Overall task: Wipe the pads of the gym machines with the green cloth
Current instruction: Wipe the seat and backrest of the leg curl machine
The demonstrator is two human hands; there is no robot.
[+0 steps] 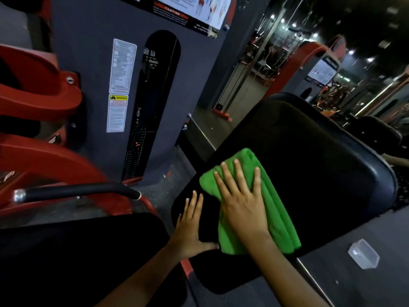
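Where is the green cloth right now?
In the head view, the green cloth lies lower centre on the black pad, pressed flat under the right hand, with the left hand just beside it.

Left hand (pixel 190 233), right hand (pixel 243 209) bare; forearms uncovered, no sleeves, rings or watch visible.

Left hand (pixel 190 229) and right hand (pixel 241 204) — both flat, fingers spread.
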